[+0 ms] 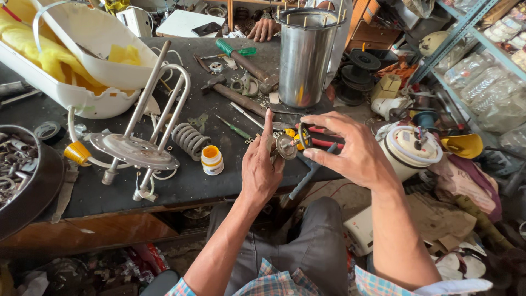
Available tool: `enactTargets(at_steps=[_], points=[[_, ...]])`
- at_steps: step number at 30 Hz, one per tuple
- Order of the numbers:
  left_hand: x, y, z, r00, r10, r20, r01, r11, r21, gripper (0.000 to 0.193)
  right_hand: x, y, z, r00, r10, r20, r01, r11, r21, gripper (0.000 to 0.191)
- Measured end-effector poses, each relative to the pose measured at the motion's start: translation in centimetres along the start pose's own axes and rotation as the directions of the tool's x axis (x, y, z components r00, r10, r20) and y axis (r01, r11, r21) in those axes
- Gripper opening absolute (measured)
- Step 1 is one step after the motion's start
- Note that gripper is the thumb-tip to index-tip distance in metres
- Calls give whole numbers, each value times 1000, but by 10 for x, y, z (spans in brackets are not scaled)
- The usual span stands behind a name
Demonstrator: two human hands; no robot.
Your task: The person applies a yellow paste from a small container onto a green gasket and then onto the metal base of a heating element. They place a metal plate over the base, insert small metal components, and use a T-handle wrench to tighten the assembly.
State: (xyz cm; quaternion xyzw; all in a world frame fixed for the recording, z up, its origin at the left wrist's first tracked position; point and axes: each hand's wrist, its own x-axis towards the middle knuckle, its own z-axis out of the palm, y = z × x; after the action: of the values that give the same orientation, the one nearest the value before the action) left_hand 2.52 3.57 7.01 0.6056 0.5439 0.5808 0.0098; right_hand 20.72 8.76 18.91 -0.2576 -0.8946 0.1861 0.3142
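Hands (263, 164) (350, 148) grip small fitting (287, 145), maybe valve.

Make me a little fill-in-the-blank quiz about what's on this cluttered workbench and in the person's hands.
1. The left hand and the right hand together hold a small round ____ part.
2. The little jar on the workbench has a ____ lid.
3. The tall shiny cylinder stands ____ on the bench.
4. Another person's hand rests at the ____ edge of the bench.

Missing words: metal; yellow; upright; far
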Motion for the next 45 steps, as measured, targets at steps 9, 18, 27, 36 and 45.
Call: enactTargets(at_steps=[9,18,27,36,45], points=[[-2,-2,-1,999,12,-39,-13,999,-33,104,16,-6,-6,980,-147,130,169,970,-175,55],[-1,-5,-1,998,-48,-47,45,997,-62,105,31,-11,-5,971,-74,226,103,987,-120,61],[-2,-9,-3,998,-33,-53,28,994,-103,101,41,-11,-3,956,-71,286,89,995,-52,63],[0,-10,-1,995,-100,-15,95,981,-169,100,44,-5,1,942,-136,306,193,967,-164,62],[1,-10,-1,999,-31,-43,22,980,-196,98,45,-7,13,937,-24,349,76,988,-136,54]])
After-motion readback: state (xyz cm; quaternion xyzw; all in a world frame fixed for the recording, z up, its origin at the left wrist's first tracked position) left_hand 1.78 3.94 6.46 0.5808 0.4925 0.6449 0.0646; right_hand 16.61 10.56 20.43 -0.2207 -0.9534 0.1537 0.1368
